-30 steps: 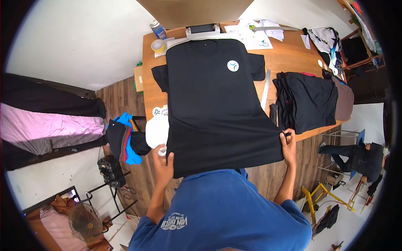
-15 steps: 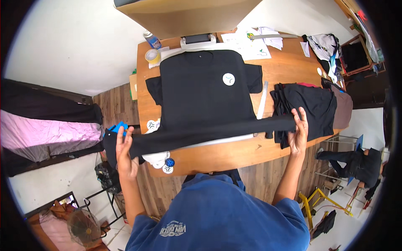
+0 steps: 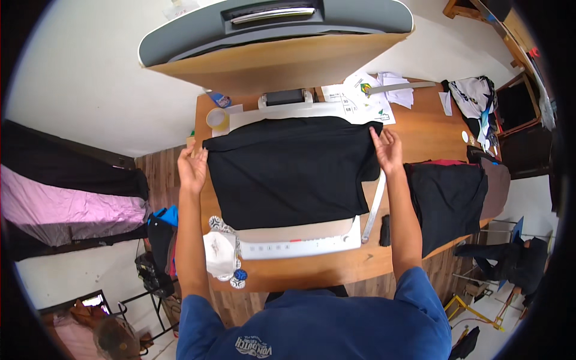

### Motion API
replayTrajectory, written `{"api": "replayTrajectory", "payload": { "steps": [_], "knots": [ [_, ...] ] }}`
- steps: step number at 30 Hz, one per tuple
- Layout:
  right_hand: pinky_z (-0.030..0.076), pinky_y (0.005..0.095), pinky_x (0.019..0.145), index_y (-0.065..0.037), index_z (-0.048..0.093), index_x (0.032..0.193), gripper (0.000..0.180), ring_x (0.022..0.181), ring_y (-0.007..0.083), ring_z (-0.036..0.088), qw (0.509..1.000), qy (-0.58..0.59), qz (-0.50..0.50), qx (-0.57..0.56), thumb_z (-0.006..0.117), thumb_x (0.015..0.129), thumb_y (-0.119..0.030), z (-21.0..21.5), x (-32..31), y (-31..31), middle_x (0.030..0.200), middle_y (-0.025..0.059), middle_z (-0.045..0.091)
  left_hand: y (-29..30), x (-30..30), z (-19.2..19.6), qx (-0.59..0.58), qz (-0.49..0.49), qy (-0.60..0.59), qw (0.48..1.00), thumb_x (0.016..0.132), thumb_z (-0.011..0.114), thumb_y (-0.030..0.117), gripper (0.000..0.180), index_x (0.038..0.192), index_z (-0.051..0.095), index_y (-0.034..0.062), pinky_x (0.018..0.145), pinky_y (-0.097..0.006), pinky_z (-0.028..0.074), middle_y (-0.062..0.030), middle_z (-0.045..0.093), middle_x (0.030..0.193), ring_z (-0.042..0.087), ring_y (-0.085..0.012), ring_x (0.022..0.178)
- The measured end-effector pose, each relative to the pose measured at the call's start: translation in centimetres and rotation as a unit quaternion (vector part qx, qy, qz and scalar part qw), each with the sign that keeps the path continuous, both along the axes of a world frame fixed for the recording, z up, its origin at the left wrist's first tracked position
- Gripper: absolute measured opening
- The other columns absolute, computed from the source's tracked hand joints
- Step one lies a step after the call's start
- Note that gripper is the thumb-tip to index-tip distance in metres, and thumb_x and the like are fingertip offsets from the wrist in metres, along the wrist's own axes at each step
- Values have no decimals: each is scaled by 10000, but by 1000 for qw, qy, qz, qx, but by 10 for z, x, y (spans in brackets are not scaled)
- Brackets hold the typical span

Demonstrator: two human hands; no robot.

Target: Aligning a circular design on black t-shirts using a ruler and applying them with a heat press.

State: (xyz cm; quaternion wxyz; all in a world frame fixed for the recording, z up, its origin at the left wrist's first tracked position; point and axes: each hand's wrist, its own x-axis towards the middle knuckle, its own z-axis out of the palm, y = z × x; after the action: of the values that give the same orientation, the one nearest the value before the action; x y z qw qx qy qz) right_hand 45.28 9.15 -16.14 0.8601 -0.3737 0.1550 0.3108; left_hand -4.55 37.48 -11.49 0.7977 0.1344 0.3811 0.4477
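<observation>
Black cotton T-shirt (image 3: pixel 288 171) folded once on white board (image 3: pixel 300 243); corners pinched by left hand (image 3: pixel 192 169) and right hand (image 3: pixel 389 150); further folds judged pending.

Wooden table (image 3: pixel 420 129) as landmark — papers (image 3: pixel 363 102) at its far edge, tape roll (image 3: pixel 217 118) at far-left corner, stack of dark garments (image 3: pixel 450 198) on its right end, pink fabric (image 3: pixel 66 204) well left — off the table.
</observation>
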Motion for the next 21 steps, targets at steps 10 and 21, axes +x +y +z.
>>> {"api": "replayTrajectory", "payload": {
  "steps": [10, 21],
  "knots": [
    [416, 394, 1168, -43, 481, 1525, 475, 1378, 276, 529, 908, -213, 186, -309, 537, 1064, -141, -58, -7, 8, 1552, 134, 478, 4, 40, -75, 253, -73, 373, 889, 1053, 525, 133, 665, 1659, 251, 144, 1180, -401, 398, -155, 247, 1700, 501, -324, 1437],
    [420, 391, 908, -55, 705, 1059, 203, 1030, 280, 577, 452, -757, 303, -363, 648, 866, -26, -22, -58, 53, 1065, 101, 613, -23, 86, -56, 497, -209, 684, 492, 896, 757, 155, 186, 1033, 643, 103, 874, -391, 412, -77, 598, 971, 603, -258, 924]
  ]
}}
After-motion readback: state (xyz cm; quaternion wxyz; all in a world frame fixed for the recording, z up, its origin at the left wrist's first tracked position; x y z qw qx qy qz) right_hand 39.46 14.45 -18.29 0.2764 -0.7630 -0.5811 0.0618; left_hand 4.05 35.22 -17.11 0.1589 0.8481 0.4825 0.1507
